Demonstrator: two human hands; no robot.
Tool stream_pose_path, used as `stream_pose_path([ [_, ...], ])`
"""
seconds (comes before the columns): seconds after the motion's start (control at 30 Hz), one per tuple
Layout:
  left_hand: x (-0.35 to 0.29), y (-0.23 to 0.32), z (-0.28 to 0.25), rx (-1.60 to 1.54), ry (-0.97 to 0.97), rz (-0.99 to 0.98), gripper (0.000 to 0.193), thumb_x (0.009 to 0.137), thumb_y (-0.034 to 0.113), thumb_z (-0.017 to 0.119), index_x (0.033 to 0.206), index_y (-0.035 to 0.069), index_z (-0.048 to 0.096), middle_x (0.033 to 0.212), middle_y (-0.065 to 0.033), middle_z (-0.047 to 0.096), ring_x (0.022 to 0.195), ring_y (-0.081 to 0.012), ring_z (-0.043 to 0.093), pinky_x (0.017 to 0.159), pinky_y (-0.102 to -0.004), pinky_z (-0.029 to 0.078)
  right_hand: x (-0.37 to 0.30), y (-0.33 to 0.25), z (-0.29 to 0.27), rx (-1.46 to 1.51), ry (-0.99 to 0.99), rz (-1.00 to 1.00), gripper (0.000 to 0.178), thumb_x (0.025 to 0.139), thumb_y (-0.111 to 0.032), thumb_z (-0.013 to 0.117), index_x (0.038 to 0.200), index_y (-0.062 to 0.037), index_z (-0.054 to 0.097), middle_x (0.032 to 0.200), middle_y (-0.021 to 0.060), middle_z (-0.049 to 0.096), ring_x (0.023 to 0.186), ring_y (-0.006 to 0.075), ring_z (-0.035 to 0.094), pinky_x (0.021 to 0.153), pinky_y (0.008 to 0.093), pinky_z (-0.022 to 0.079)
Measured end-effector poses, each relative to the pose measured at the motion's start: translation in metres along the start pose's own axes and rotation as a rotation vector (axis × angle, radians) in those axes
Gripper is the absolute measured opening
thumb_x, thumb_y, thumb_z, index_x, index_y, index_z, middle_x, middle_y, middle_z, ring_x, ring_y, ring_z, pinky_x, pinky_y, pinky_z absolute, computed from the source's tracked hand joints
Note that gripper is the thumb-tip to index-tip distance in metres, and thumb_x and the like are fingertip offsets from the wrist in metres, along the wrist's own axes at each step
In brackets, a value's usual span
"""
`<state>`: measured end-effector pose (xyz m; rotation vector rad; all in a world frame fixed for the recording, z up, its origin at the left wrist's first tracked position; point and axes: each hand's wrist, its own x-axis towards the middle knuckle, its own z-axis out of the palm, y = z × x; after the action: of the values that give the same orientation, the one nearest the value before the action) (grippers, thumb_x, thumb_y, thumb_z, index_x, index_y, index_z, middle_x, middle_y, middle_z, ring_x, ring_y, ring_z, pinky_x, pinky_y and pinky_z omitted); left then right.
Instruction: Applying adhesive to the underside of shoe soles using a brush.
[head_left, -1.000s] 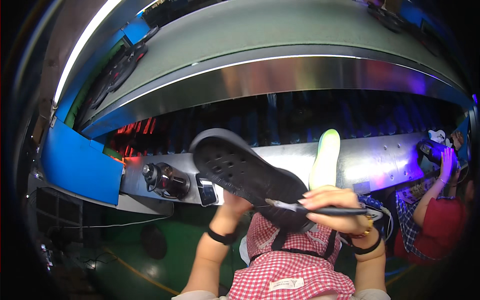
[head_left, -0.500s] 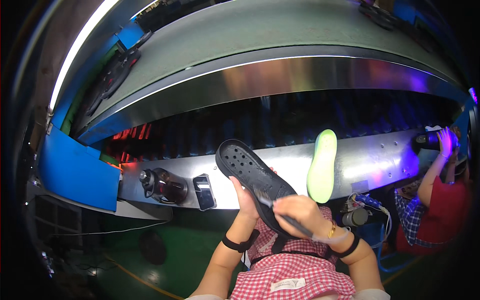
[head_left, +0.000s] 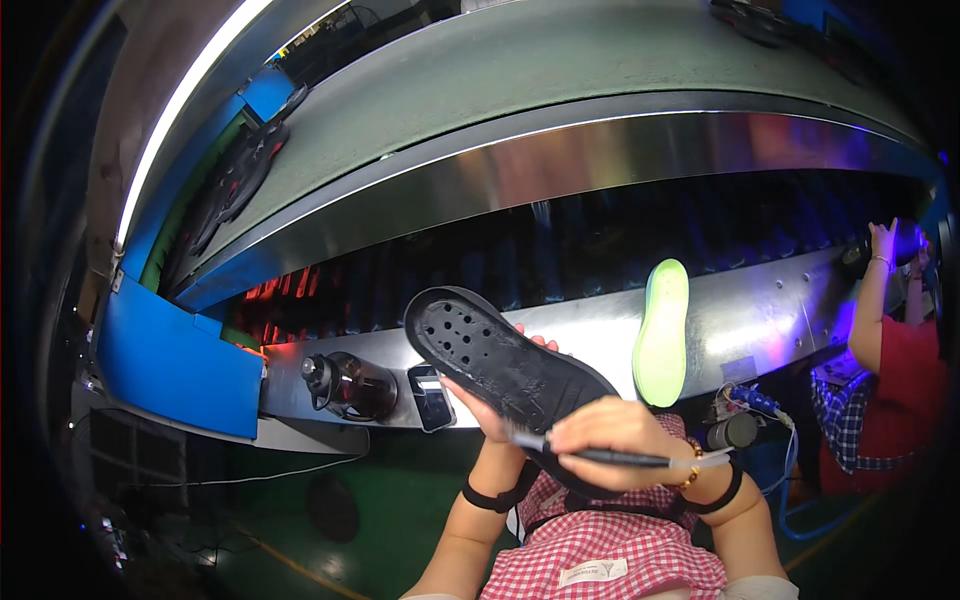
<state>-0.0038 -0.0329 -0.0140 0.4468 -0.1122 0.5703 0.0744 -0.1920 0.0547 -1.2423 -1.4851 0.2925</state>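
Head view: the left hand (head_left: 490, 412) clasps a black, foot-shaped, perforated sole (head_left: 490, 360), fingertips showing past its far edge, over the lap and the near edge of the brushed-steel counter (head_left: 720, 325). The right hand (head_left: 622, 432) pinches a slim, black-handled brush (head_left: 640, 461), its blurred tip at the sole's near edge. Brushing the sole appears to be the step in hand; the next move calls for steady support. Compared with half a second ago, the handle lies more nearly level.
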Motion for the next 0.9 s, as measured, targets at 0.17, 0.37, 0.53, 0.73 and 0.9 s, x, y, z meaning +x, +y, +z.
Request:
stream_pose_path([
  [0.17,0.005,0.009,-0.004,-0.033,0.041,0.127,0.102,0.08,0.084,0.029,0.135,-0.001,0.041,0.123,-0.0198,0.054,0.116,-0.0347,0.05,0.105,-0.0478,0.037,-0.014,0.002,-0.011,0.109,0.081,0.144,0.019,0.072,-0.005,0.075,0.091,-0.0025,0.071,0.093,0.0126,0.072,0.088,0.0245,0.07,0.079,0.0339,0.054],
  [0.37,0.011,0.028,0.006,0.006,-0.173,0.13,0.104,0.079,0.083,0.037,0.143,0.001,0.033,0.129,-0.0203,0.051,0.123,-0.0368,0.046,0.108,-0.0538,0.032,-0.016,-0.003,-0.019,0.26,-0.116,0.073,0.017,0.076,-0.006,0.074,0.092,-0.003,0.072,0.097,0.0099,0.072,0.095,0.023,0.069,0.082,0.0337,0.051],
  [0.53,0.011,0.034,0.019,0.017,-0.173,0.185,0.106,0.076,0.084,0.041,0.143,0.002,0.034,0.13,-0.0203,0.051,0.122,-0.0362,0.047,0.109,-0.0548,0.031,-0.023,-0.004,-0.026,0.147,0.022,0.294,0.02,0.073,-0.004,0.076,0.092,-0.0018,0.073,0.095,0.0115,0.073,0.094,0.0224,0.068,0.086,0.0342,0.051],
  [0.73,0.014,0.038,0.036,-0.008,-0.257,0.209,0.11,0.072,0.087,0.043,0.142,0.002,0.035,0.133,-0.0208,0.051,0.123,-0.0361,0.047,0.109,-0.056,0.03,-0.03,-0.002,-0.027,0.841,0.124,0.373,0.024,0.073,-0.003,0.077,0.096,-0.0029,0.072,0.094,0.0087,0.072,0.095,0.02,0.067,0.087,0.0349,0.049],
  [0.9,0.014,0.039,0.044,0.018,-0.263,0.226,0.111,0.07,0.086,0.048,0.141,0.002,0.037,0.129,-0.0204,0.054,0.121,-0.0357,0.048,0.107,-0.0538,0.033,-0.033,-0.001,-0.033,0.293,-0.131,0.201,0.021,0.073,0.0,0.075,0.094,-0.0004,0.071,0.093,0.0128,0.072,0.095,0.0264,0.067,0.088,0.0376,0.049],
])
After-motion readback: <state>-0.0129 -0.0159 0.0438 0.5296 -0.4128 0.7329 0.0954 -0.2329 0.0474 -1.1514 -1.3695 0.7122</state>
